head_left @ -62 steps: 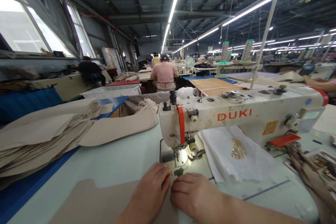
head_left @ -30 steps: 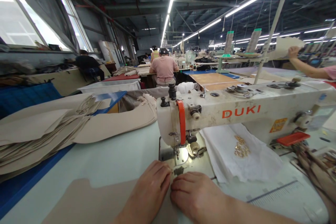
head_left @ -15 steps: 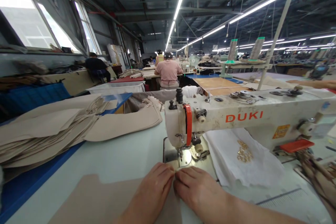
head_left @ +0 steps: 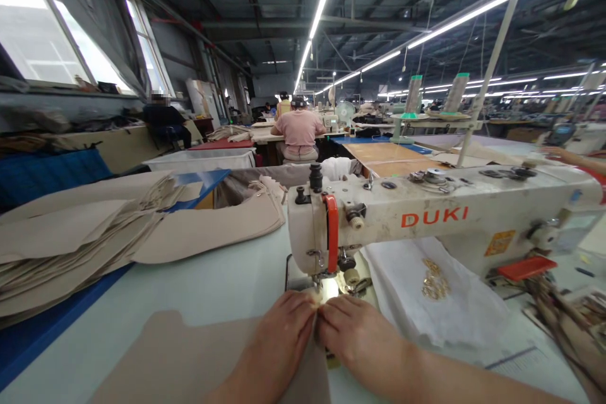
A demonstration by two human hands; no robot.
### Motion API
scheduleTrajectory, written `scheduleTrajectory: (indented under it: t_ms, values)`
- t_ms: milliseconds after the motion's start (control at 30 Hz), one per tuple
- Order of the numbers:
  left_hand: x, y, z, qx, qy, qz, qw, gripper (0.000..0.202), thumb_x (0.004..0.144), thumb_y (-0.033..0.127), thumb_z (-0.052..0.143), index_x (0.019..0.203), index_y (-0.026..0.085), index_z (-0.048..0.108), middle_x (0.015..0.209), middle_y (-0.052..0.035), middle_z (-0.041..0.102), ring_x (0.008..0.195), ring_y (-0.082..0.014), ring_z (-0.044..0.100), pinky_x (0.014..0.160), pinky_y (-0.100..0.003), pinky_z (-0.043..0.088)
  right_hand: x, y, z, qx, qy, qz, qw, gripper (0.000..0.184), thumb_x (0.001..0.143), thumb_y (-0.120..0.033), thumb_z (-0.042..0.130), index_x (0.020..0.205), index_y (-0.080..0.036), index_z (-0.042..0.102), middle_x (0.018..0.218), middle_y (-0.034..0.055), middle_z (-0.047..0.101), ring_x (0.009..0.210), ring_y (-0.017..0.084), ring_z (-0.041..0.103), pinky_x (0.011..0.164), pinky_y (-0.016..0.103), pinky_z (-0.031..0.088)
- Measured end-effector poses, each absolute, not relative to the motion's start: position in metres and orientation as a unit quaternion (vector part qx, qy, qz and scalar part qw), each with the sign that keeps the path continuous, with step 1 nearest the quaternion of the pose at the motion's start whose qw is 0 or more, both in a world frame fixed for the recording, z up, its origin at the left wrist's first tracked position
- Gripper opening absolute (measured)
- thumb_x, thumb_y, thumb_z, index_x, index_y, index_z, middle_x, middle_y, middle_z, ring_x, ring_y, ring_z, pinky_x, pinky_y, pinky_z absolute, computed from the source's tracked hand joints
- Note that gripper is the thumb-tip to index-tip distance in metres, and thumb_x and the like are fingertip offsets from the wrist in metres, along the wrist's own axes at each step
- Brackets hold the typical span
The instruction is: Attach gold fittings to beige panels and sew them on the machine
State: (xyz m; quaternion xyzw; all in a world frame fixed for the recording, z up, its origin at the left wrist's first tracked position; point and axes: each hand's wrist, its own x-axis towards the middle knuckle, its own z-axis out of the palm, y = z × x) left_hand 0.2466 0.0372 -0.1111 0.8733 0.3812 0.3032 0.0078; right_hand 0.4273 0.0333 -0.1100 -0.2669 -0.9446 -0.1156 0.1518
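Head view, single frame.

Item 1: left hand [head_left: 284,334], lower centre of the frame. It is laid palm down on a beige fabric piece [head_left: 189,360], fingers held together, fingertips pressed on the fabric's front edge just below the needle area. Nothing is seen pinched in it.

Item 2: right hand [head_left: 360,338], just right of the left hand, fingertips almost touching it. It is laid flat with fingers together on the same edge; whether anything is gripped beneath it cannot be told.

Item 3: beige fabric piece, spread flat on the table [head_left: 203,284] from the lower left of the frame to the lower centre. Its leading edge is placed at the presser foot, under both hands.

Item 4: sewing machine [head_left: 426,214], white, marked DUKI in orange, set across the centre and right of the frame. Its head is lit at the needle plate, directly above the fingertips.

Item 5: white cloth [head_left: 435,303], laid under the machine arm at right of centre, with small gold metal pieces [head_left: 432,278] resting on it.

Item 6: stack of beige cut pieces [head_left: 95,233], piled at the left of the frame, well apart from the hands.

Item 7: thread cones [head_left: 413,96], set upright on a stand in the upper right.

Item 8: a person in a pink shirt [head_left: 298,129], seated at upper centre, back turned.
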Motion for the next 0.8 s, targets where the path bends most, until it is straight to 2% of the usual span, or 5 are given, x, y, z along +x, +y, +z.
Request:
scheduleTrajectory:
  t_ms: [133,367,800]
  values:
    - [0.25,0.049,-0.112,0.875,0.376,0.305,0.0,0.02,0.084,0.003,0.048,0.085,0.018,0.063,0.087,-0.0051,0.071,0.082,-0.0212,0.065,0.077,-0.037,0.058,0.429,0.041,-0.11,-0.281,-0.942,-0.107,0.15,0.015,0.085,-0.019,0.067,0.095,-0.012,0.059,0.093,0.0052,0.063,0.084,0.02,0.055,0.08,0.032,0.047]
    - [0.251,0.058,-0.114,0.872,0.376,0.314,-0.009,0.021,0.084,0.003,0.049,0.086,0.018,0.064,0.088,-0.0042,0.072,0.083,-0.0209,0.067,0.08,-0.037,0.057,0.429,0.046,-0.111,-0.301,-0.938,-0.066,0.157,0.016,0.084,-0.014,0.067,0.097,-0.01,0.059,0.099,0.0068,0.064,0.092,0.02,0.058,0.085,0.031,0.048]
    - [0.251,0.06,-0.114,0.873,0.378,0.309,-0.013,0.023,0.088,0.007,0.044,0.084,0.019,0.064,0.087,-0.0047,0.072,0.083,-0.0209,0.067,0.079,-0.037,0.057,0.428,0.048,-0.111,-0.31,-0.936,-0.053,0.156,0.014,0.084,-0.015,0.068,0.096,-0.011,0.061,0.102,0.0084,0.065,0.094,0.021,0.059,0.083,0.032,0.05]
